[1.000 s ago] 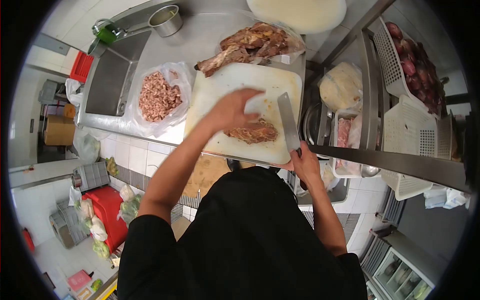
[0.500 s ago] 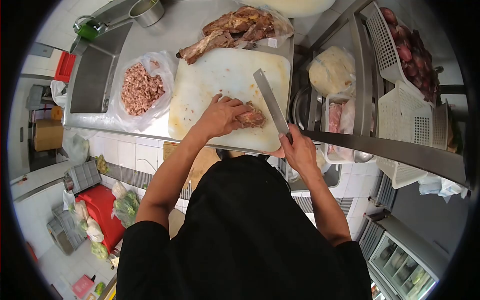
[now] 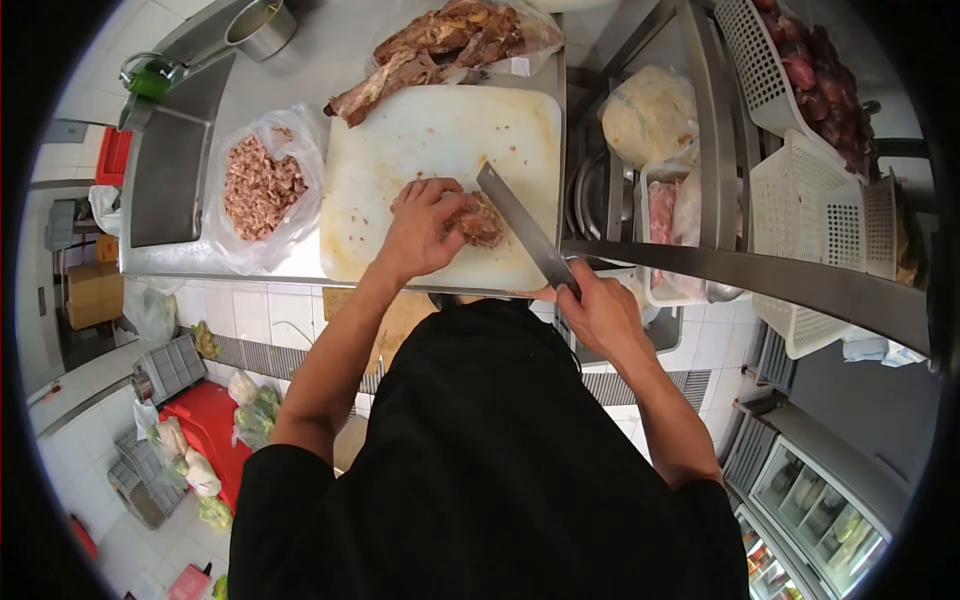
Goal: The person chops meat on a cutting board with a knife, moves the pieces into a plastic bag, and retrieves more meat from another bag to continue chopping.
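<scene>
A reddish-brown piece of cooked meat (image 3: 481, 224) lies on the white cutting board (image 3: 400, 130). My left hand (image 3: 425, 228) holds the meat down from its left side, fingers bent and thumb against it. In my right hand (image 3: 603, 312) is a kitchen knife (image 3: 525, 226) with a long, square-tipped blade, gripped by the handle at the board's lower right corner. The blade slants up and left, close along the meat's right side. Small meat scraps dot the board.
Left of the board sits a plastic bag of diced meat (image 3: 262, 185), beside a sink (image 3: 172, 180). Large meat pieces (image 3: 450, 45) lie behind the board. A metal pot (image 3: 262, 32) stands at the back left. On the right, a metal rack (image 3: 760, 285) holds white baskets (image 3: 805, 205).
The knife has come closer to the meat's right side. My left hand has drawn its fingers in, with the thumb now showing on the meat. The whole view has shifted slightly.
</scene>
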Available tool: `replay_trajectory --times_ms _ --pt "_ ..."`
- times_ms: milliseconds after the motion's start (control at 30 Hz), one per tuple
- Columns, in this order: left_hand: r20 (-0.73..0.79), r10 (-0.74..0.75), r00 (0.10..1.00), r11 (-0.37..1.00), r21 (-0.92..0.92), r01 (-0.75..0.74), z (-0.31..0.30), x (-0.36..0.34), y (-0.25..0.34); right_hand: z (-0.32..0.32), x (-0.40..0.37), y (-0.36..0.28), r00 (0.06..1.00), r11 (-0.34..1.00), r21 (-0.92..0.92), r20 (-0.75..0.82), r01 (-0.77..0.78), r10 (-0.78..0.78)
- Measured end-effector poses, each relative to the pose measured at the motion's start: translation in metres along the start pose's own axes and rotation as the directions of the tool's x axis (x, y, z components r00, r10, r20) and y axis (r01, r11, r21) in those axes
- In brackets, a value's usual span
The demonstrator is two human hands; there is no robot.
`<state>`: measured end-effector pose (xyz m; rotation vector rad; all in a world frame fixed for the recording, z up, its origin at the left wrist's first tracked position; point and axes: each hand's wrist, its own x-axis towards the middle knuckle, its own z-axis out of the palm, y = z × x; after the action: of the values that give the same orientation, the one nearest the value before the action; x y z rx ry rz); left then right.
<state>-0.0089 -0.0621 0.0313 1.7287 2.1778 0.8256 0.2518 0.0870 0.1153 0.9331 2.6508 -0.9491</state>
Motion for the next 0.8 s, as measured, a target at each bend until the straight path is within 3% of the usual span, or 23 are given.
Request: replay_trajectory --times_ms 67,267,433,600,700,800 --pt "-0.171 -0.023 0.985 1.0 -0.012 0.021 0.014 -0.001 0.007 -0.009 -0.008 -0.005 0.999 1.0 -0.02 0.042 -0.006 0.007" --pt "-0.283 -0.039 0.958 0.999 0.011 0.044 0.043 -0.002 0.009 -0.023 -0.012 -0.007 0.993 0.995 -0.098 0.119 0.016 -0.004" --pt "-0.279 -0.03 0.96 0.999 0.005 0.033 0.048 -0.002 0.004 -0.03 -0.006 -0.013 0.991 0.993 -0.104 0.129 0.05 -0.037" --pt "-0.3 -0.01 0.954 0.999 0.027 0.019 0.054 -0.001 0.001 -0.013 0.04 -0.024 0.978 0.974 -0.142 0.135 0.179 -0.16" --pt "-0.324 0.007 0.946 0.999 0.032 0.004 0.055 0.0 0.003 0.009 0.08 -0.032 0.982 0.98 -0.111 0.118 0.162 -0.149" --pt "-0.328 -0.005 0.945 0.998 0.055 0.025 0.057 -0.004 0.003 0.003 0.072 -0.032 0.974 0.977 -0.114 0.157 0.182 -0.164"
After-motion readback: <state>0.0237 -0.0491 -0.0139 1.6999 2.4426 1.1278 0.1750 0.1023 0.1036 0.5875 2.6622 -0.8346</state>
